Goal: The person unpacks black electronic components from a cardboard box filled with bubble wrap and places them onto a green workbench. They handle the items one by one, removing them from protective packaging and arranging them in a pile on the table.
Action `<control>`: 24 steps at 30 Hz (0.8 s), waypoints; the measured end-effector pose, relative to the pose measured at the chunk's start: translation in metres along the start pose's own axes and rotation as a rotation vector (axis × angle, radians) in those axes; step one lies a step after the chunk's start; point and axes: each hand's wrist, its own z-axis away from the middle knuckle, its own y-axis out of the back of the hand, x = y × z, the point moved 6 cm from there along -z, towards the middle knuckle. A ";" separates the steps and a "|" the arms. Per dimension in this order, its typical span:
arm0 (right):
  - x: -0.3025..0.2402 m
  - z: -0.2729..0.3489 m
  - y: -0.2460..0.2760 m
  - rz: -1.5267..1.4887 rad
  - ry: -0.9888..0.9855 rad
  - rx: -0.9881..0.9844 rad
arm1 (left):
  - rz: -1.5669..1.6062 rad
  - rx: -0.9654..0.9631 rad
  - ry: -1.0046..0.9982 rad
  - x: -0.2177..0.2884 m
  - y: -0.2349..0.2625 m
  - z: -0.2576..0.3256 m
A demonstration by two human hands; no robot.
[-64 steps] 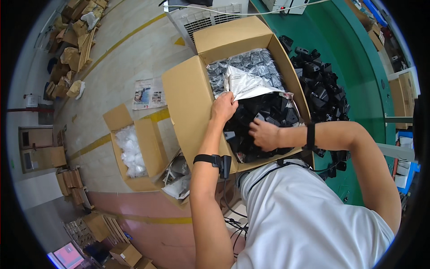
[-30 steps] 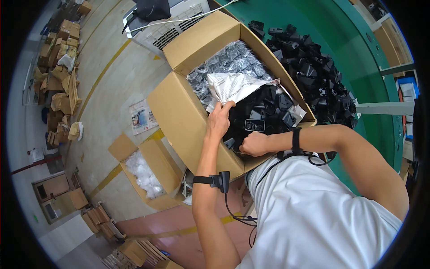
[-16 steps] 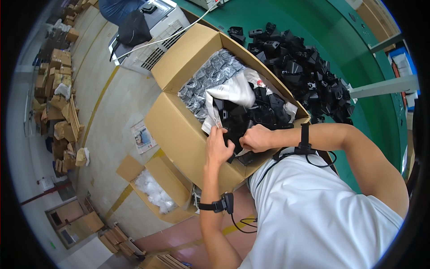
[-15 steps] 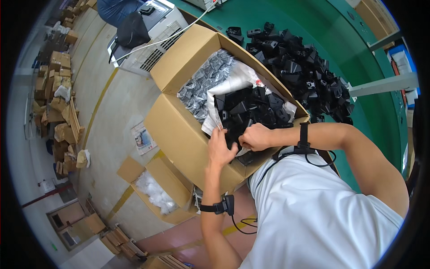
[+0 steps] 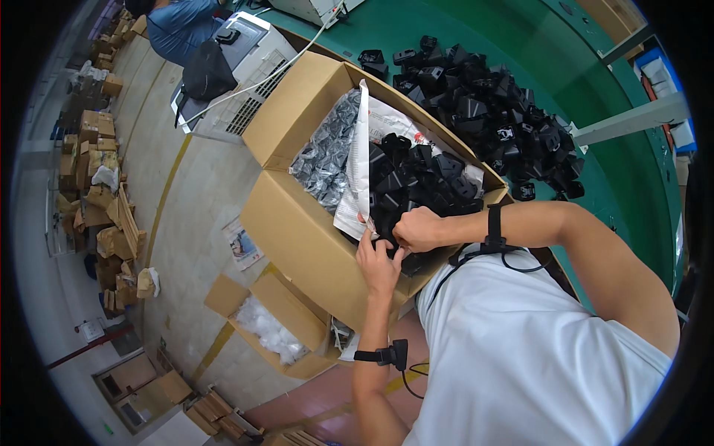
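Hands meet at the cardboard box's [image 5: 297,230] near edge (left [image 5: 379,264], right [image 5: 418,228]), apparently pinching black parts [image 5: 416,178]

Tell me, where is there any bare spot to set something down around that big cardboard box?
Bare green tabletop lies right of the heap of black plastic parts, and bare grey floor lies left of the big brown cardboard box. Inside the box it is crowded: both hands, left hand and right hand, work among black parts beside a white plastic bag.
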 end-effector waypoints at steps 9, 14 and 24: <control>0.000 0.002 -0.007 0.035 0.047 -0.039 | 0.107 0.050 0.094 0.000 -0.007 0.008; 0.023 0.032 0.050 -0.238 0.245 0.173 | 0.132 0.052 0.097 -0.004 -0.007 0.009; 0.136 0.079 0.057 0.529 -0.181 -0.050 | 0.136 -0.086 0.088 -0.007 -0.009 -0.005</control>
